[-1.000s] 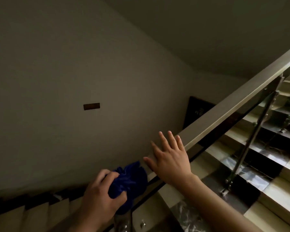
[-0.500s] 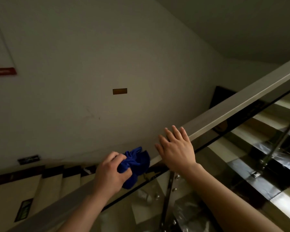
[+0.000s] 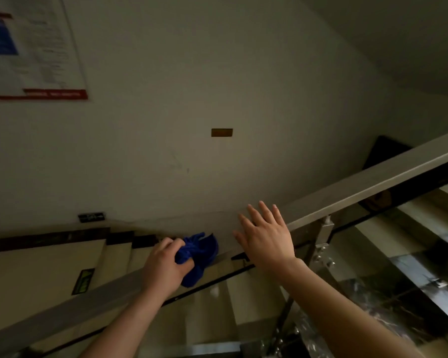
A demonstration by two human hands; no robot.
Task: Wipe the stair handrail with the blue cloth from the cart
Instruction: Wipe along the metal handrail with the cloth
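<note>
On a dim stairwell, the left hand (image 3: 166,267) has slid the blue cloth (image 3: 198,257) a little down the handrail (image 3: 373,182) over the past second, suggesting the wipe is under way. It stays clenched around the bunched cloth on the rail, while just uphill the right hand (image 3: 265,236), fingers spread and empty, rests flat on the rail.

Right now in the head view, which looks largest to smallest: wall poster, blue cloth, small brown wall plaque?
1. Wall poster, cut off by the frame.
2. Blue cloth, partly hidden by the left hand; nearer the camera, so true size is unsure.
3. Brown plaque.
</note>
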